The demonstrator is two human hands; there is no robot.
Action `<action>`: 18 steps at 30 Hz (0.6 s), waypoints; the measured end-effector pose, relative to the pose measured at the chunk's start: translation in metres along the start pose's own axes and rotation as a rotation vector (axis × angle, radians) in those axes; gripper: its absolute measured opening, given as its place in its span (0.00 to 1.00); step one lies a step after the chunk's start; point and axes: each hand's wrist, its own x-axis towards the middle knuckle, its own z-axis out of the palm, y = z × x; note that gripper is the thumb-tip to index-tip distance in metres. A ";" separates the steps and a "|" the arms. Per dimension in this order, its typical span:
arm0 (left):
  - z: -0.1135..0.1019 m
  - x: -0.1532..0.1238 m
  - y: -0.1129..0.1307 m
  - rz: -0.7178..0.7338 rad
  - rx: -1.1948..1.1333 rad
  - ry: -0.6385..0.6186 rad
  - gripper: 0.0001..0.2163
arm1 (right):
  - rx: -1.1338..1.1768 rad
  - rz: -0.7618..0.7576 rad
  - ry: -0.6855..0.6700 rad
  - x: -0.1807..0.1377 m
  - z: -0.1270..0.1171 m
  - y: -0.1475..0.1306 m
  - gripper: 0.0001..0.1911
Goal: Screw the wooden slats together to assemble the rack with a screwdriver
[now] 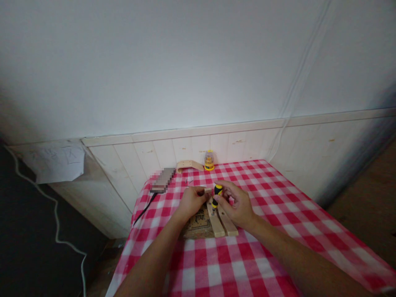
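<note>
My right hand (pixel 236 202) is closed around the black and yellow handle of a screwdriver (pixel 218 190), which stands roughly upright with its lower end over a light wooden slat. My left hand (pixel 194 201) is closed at the far end of that wooden slat (pixel 217 227), thumb and fingers pressed against it. Beside it, to the right, lies a second wooden slat (pixel 231 227), partly covered by my right hand. Beneath the slats and my left hand is a brown piece of cardboard (pixel 198 222) with dark printing. The screwdriver's tip is too small to make out clearly.
A red and white checked tablecloth (pixel 278 206) covers the table. Toward the wall stand a clear and yellow container (pixel 209 161) and a curved wooden piece (pixel 189 165). A blurred-out device (pixel 163 180) with a black cable lies left. Small thin metal pieces (pixel 189 182) lie nearby.
</note>
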 end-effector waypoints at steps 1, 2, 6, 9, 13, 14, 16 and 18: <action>0.000 0.000 0.000 0.001 0.000 0.002 0.14 | -0.003 0.005 0.001 0.000 0.000 0.000 0.16; 0.000 0.000 0.000 0.004 -0.003 0.002 0.14 | -0.005 0.011 0.001 0.000 0.000 0.000 0.16; 0.000 0.000 0.001 0.009 -0.027 -0.006 0.13 | -0.002 0.022 0.008 0.000 0.001 0.000 0.16; 0.000 -0.001 0.001 -0.001 -0.020 -0.003 0.13 | -0.001 0.022 0.016 0.001 0.001 0.000 0.15; 0.000 -0.001 0.001 -0.008 -0.004 0.010 0.13 | 0.013 0.032 0.024 0.001 0.001 -0.001 0.15; 0.000 -0.001 0.001 -0.008 -0.002 0.009 0.13 | 0.016 0.038 0.025 0.002 0.002 -0.001 0.15; 0.000 -0.001 0.002 -0.011 0.000 0.006 0.14 | 0.019 0.052 0.026 0.002 0.002 -0.001 0.15; 0.000 -0.001 0.002 -0.010 0.005 0.006 0.14 | 0.019 0.063 0.028 0.002 0.003 -0.001 0.16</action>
